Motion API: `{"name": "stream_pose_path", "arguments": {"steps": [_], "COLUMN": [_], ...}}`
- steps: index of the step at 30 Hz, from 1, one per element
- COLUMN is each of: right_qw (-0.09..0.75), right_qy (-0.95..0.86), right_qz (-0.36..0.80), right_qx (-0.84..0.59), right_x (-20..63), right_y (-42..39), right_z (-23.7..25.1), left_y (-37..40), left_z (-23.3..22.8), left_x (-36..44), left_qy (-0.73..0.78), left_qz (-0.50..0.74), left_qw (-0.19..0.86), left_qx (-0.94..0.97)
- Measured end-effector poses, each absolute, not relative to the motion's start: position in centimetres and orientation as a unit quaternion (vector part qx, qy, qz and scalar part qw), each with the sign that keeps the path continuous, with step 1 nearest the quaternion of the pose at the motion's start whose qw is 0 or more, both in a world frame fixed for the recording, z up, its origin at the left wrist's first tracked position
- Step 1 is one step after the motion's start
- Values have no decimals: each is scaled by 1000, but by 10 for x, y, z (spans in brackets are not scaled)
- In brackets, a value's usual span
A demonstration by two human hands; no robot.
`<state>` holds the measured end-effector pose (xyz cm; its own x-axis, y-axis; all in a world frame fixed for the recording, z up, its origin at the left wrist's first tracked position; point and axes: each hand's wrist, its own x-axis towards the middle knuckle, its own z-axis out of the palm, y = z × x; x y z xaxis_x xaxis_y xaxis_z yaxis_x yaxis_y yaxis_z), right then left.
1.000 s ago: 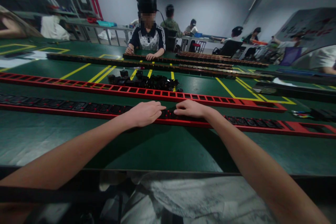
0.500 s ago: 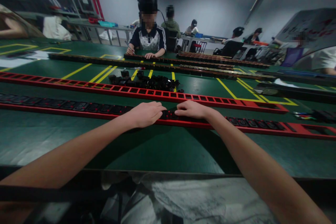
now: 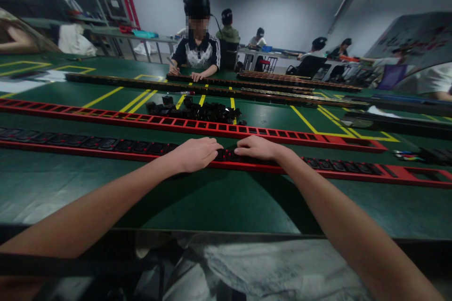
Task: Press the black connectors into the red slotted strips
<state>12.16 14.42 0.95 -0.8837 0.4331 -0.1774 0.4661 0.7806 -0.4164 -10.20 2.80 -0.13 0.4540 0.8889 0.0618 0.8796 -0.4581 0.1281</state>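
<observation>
Green worktable (image 3: 88,188) fills foreground. Near red frame (image 3: 233,166) crosses it left to right; far red slotted frame (image 3: 192,129) lies behind, then black parts heap (image 3: 197,109). Left hand (image 3: 197,154), right hand (image 3: 257,147) curl over black modules (image 3: 139,146) in near frame; whether gripping, cannot tell. Uneven pressure could tilt module or slide frame. Green strip leaves room toward near edge.
</observation>
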Motion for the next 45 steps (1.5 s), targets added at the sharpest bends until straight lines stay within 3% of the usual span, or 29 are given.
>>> {"name": "stream_pose_path", "arguments": {"steps": [45], "right_qw": [31], "right_qy": [945], "right_qz": [-230], "right_qx": [230], "right_x": [123], "right_y": [148], "right_z": [6], "left_y": [28], "left_z": [1], "left_x": [-103], "left_qy": [510], "left_qz": [47], "left_qw": [39], "left_qx": [858]}}
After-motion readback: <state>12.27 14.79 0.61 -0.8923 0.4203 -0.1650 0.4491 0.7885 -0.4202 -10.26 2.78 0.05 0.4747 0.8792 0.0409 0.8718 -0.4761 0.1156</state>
